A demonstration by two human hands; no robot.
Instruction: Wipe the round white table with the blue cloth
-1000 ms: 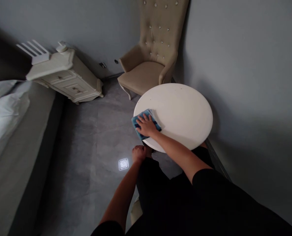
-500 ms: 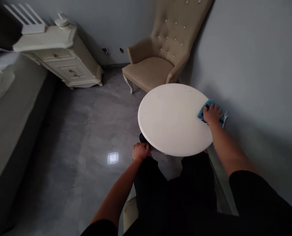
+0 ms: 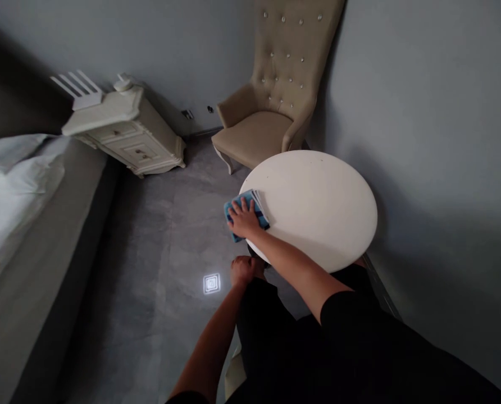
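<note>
My right hand (image 3: 244, 220) presses down on a blue cleaning cloth (image 3: 231, 209) with dark patches and a white edge, gripping it against the table with fingers spread over it. The cloth lies across the left rim of the round white table (image 3: 313, 207), and part of it hangs past the edge. My left hand (image 3: 242, 270) rests on my left knee, just below the cloth, its fingers curled in and nothing visible in them. Small dark specks show on the far part of the tabletop.
A tan tufted armchair (image 3: 259, 137) stands behind the table. At the back left is a cream cabinet (image 3: 124, 134) with a white router (image 3: 87, 100) on it. A bed (image 3: 44, 224) runs along the left. The grey wall (image 3: 436, 168) is close on the right.
My right hand has swept the cloth from the table's right edge across to its left edge. My left hand stays on the knee. The view has tilted up slightly and turned left.
</note>
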